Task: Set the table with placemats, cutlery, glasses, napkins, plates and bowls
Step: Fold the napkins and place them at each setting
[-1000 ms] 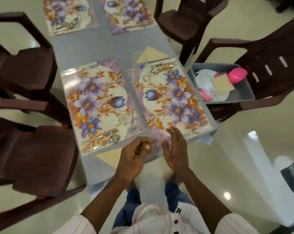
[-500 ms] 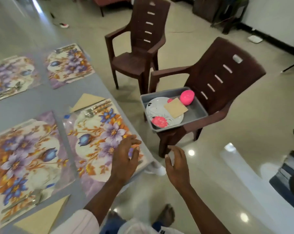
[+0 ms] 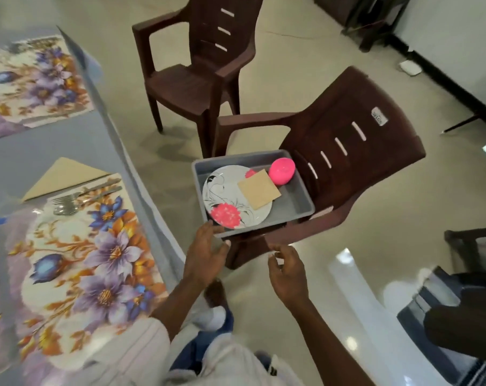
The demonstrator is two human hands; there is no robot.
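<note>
A grey tray (image 3: 294, 207) sits on the seat of a brown chair (image 3: 361, 151). In it lie a white plate with pink flowers (image 3: 225, 196), a tan napkin (image 3: 258, 189) and a pink bowl (image 3: 281, 171). My left hand (image 3: 205, 254) reaches up to the tray's near corner with relaxed fingers and holds nothing. My right hand (image 3: 288, 270) hovers just below the chair seat, fingers loosely curled and empty. On the table at left, a floral placemat (image 3: 80, 263) carries a fork and spoon (image 3: 80, 197), with a folded tan napkin (image 3: 63, 176) beside it.
A second floral placemat (image 3: 33, 82) lies farther up the grey table (image 3: 19, 151). Another brown chair (image 3: 197, 68) stands behind the tray chair. A dark seat with a cushion (image 3: 459, 310) is at the lower right on the glossy floor.
I have turned right, away from the table toward the chair. Both hands have left the placemat's edge and moved toward the grey tray.
</note>
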